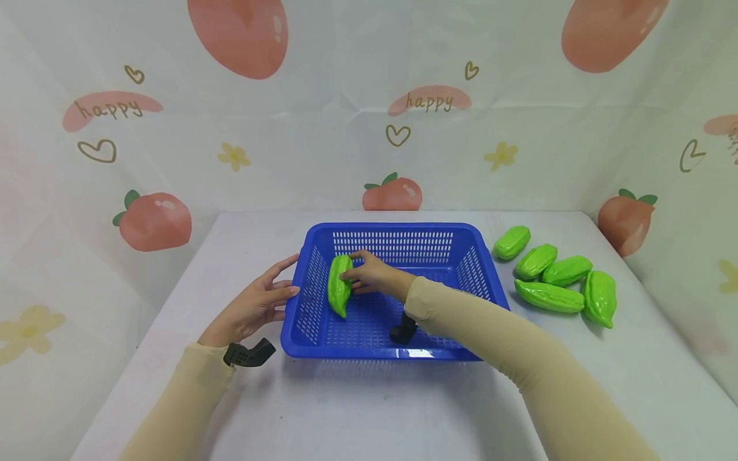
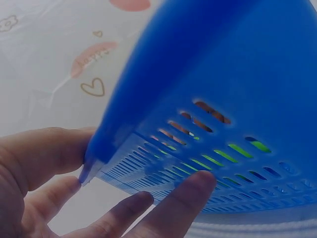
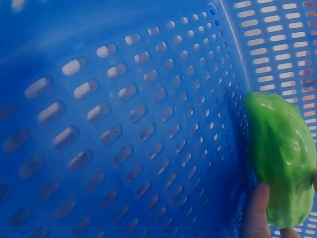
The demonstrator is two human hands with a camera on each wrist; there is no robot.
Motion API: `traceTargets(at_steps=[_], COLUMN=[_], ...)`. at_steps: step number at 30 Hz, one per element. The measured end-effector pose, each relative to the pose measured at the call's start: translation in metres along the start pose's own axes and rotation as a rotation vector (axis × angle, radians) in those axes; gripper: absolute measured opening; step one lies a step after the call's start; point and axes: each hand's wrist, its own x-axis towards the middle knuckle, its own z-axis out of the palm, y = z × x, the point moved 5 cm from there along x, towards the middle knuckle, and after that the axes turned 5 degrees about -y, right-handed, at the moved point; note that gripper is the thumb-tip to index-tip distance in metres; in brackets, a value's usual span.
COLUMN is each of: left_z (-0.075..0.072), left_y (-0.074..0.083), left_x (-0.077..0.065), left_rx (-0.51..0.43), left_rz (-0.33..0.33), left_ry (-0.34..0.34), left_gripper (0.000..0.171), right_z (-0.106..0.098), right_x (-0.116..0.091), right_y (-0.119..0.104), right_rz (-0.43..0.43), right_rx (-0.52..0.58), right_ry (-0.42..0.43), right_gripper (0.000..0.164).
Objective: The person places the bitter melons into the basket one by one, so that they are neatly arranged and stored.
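Observation:
A glossy green bitter melon [image 1: 339,288] stands lengthwise inside the blue plastic basket [image 1: 380,352], close to its left wall. My right hand [image 1: 373,274] reaches in over the basket and pinches the melon from its right side. In the right wrist view, fingertips [image 3: 256,210] press against the lower part of the melon [image 3: 280,153]. My left hand [image 1: 254,307] touches the basket's left side from outside, fingers spread and fairly straight. The left wrist view shows its fingers [image 2: 183,198] against the slotted wall, with green showing through the slots.
Several more green bitter melons [image 1: 548,296] lie grouped on the white table [image 1: 346,416] to the right of the basket. A white backdrop cloth [image 1: 323,153] printed with peaches and hearts hangs behind and at both sides.

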Motion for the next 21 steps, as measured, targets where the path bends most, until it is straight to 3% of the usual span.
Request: traceTargets(at_steps=[12, 21], left_z=[0.0, -0.0005], left_y=[-0.0009, -0.0001], left_x=[0.0013, -0.0003], left_rx=[-0.003, 0.006], left_rz=[0.004, 0.001], left_ry=[-0.001, 0.008], left_gripper=[0.079, 0.079], right_z=[0.006, 0.007], right_x=[0.0071, 0.0075], right_y=[0.0015, 0.0019], right_rz=[0.019, 0.043], right_rx=[0.093, 0.075], right_ry=[-0.034, -0.04], right_gripper=[0.066, 0.063])
